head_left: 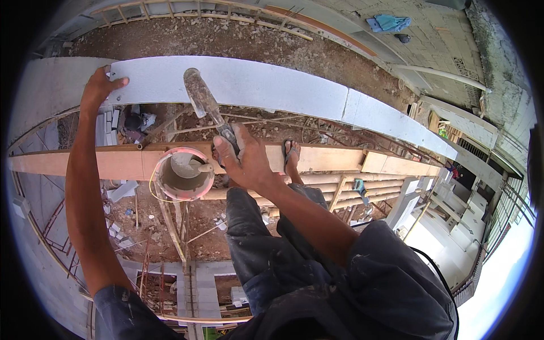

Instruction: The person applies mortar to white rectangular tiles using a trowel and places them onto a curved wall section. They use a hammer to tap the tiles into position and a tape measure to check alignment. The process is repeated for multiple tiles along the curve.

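My right hand (249, 161) is closed round the handle of a mortar-smeared trowel (203, 97). The trowel's rounded blade points up and away, in front of the top of a white block wall (272, 79). At the far left, my left hand (99, 90) grips the end of a white block (147, 71) by a joint, its thumb on the near side and some fingers hidden. Below and left of the trowel, a pinkish bucket (211, 180) with grey mortar (184, 175) stands on a plank. A mortar-coated tool (203, 168) sticks out of the mortar.
I am up on a long wooden plank (328, 160), one sandaled foot (292, 158) showing. Bamboo poles (317, 187) run beside it, with a teal-handled tool (360, 190) on them. Rubble ground (141, 212) lies well below. A blue cloth (388, 22) lies beyond the wall.
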